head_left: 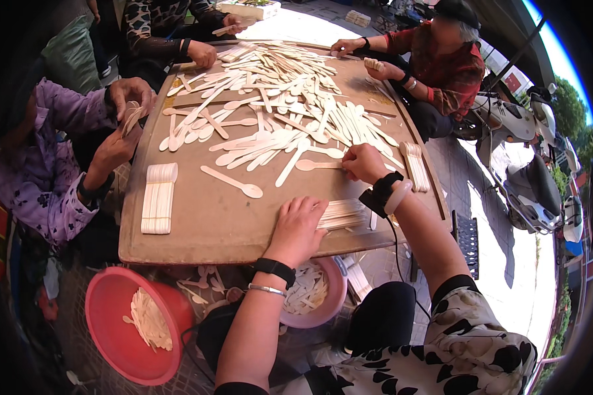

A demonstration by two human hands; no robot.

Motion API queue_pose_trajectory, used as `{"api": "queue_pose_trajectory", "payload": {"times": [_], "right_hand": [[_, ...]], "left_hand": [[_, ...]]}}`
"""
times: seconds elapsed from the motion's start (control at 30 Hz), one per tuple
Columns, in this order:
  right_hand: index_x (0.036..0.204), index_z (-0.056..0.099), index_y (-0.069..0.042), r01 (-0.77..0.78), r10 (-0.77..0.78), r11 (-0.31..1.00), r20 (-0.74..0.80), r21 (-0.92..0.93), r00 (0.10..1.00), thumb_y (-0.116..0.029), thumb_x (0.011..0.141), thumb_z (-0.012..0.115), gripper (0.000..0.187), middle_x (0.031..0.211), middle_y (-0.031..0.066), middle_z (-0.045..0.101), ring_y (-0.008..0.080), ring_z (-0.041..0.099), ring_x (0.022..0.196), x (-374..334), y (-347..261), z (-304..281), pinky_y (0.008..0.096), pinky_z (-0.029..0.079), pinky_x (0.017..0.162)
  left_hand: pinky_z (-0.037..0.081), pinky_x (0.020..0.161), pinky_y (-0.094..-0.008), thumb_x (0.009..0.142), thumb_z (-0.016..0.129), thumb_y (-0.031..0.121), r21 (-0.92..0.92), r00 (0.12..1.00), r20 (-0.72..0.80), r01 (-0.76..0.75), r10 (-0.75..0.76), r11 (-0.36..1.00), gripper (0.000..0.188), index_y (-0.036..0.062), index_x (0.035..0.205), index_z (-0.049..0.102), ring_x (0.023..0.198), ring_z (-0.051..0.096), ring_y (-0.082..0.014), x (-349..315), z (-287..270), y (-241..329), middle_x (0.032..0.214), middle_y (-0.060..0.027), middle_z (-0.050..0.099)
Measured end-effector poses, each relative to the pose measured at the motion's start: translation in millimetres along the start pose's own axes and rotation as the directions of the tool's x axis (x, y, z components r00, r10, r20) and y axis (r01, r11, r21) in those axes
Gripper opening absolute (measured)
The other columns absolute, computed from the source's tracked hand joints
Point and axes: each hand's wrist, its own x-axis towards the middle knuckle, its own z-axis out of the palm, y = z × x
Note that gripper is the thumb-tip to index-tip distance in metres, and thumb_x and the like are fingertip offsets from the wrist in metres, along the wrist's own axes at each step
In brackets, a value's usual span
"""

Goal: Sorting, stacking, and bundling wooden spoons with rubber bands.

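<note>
Near the table's front edge, a stack of wooden spoons (344, 215) lies on its side with the handles pointing right. My left hand (298, 227) is closed around its left end, fingers above and thumb below, covering the spoon heads. Just beyond the stack, my right hand (364, 163) pinches the handle end of a single wooden spoon (313, 164), whose head points left. A large loose pile of wooden spoons (277, 99) spreads over the far half of the table (211, 240). One loose spoon (234, 182) lies apart, left of my hands.
Banded spoon bundles stand at the table's left (159, 201) and right (415, 168). Below are a red basin (105, 329) and a pink basin (336, 289) with spoons. Co-workers sit left (66, 158), far side (158, 33) and far right (441, 66). Scooters (527, 171) stand right.
</note>
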Motion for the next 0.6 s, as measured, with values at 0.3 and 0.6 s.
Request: {"api": "queue_pose_trajectory", "payload": {"times": [0.3,0.6], "right_hand": [[0.103,0.074,0.004,-0.043,0.004,0.928,0.106,0.370,0.994,-0.010,0.087,0.074,0.021,0.093,0.0097,0.074,0.0131,0.070,0.079,-6,29,-6,0.0281,0.056,0.069],[0.106,0.077,-0.002,0.026,-0.035,0.954,0.025,0.297,0.999,-0.013,0.087,0.075,0.022,0.094,0.0072,0.075,0.0141,0.065,0.087,-22,25,-7,0.0289,0.052,0.081]], "left_hand": [[0.036,0.110,-0.0447,0.081,0.077,0.015,-0.007,1.000,-0.005,0.004,-0.004,1.000,0.058,0.0054,0.135,0.059,0.125,0.051,-0.0310,-2,3,0,0.127,-0.0117,0.059],[0.033,0.113,-0.0449,0.079,0.076,0.013,-0.030,1.000,0.001,0.020,-0.020,0.999,0.055,0.0050,0.131,0.060,0.128,0.049,-0.0292,-1,2,1,0.130,-0.0106,0.058]]}}
